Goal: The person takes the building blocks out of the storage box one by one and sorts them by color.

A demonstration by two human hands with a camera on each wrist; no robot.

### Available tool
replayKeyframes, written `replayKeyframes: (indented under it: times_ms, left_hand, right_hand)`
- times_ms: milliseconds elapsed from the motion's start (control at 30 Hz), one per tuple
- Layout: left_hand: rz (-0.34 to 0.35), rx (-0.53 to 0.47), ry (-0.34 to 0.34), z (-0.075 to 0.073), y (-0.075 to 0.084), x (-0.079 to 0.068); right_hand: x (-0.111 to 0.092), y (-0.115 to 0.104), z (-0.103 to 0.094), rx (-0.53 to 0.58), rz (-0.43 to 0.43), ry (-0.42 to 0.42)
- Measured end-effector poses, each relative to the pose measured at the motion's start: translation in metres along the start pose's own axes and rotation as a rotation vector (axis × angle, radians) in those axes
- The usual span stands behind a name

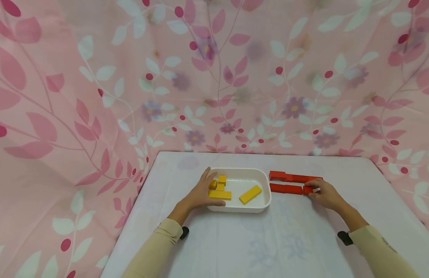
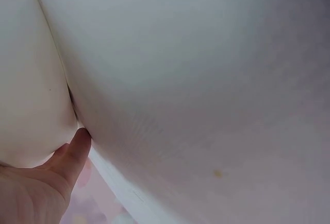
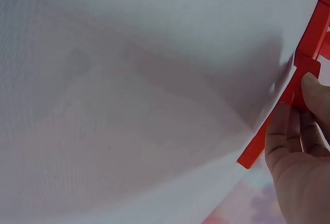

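Fingers [image 1: 313, 184] of the right hand [image 1: 327, 195] pinch a short red block [image 1: 307, 190], which sits at the 3 o'clock end of the nearer red row [image 1: 285, 188] on the bench [image 1: 232, 247]. The farther red row [image 1: 294, 177] lies just beyond, at 12 o'clock from it. Both rows lie at 3 o'clock from the white tray [image 1: 240, 209]. The left hand [image 1: 199, 193] spans the tray's 9 o'clock end, thumb and fingers spread wide. Inside, yellow blocks [image 1: 219, 195] cluster by that hand; a slanted yellow block [image 1: 250, 194] lies apart, towards 4 o'clock.
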State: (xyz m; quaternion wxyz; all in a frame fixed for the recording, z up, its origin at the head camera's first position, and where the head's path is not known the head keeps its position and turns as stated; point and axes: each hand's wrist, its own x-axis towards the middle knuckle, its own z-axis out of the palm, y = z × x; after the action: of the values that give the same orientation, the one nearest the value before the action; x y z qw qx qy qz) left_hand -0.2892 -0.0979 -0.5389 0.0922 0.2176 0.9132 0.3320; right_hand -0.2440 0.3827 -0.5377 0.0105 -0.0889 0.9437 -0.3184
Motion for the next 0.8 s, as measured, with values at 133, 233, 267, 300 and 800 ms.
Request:
replayKeyframes:
  times_ms: [133,233,267,300,800]
  left_hand:
    - [-0.008,-0.013,0.002,0.0005,0.0007,-0.0004]
    - [-0.013,-0.011,-0.002,0.0015,0.0006,-0.0007]
    - [-0.013,-0.013,-0.002,0.0018,0.0006,-0.0008]
    - [-0.015,-0.012,-0.003,0.0021,0.0005,-0.0010]
    - [-0.018,-0.007,0.017,0.0021,-0.0016,0.0006]
  right_hand:
    - [0.0004,0.0031,0.0027,-0.035,0.005,-0.016]
    - [-0.0010,0.0040,0.0042,-0.051,0.006,-0.023]
    - [-0.0014,0.0043,0.0047,-0.056,0.004,-0.022]
    - [-0.0016,0.0043,0.0051,-0.058,0.003,-0.019]
    - [-0.0020,0.0023,0.0059,-0.099,-0.012,0.032]
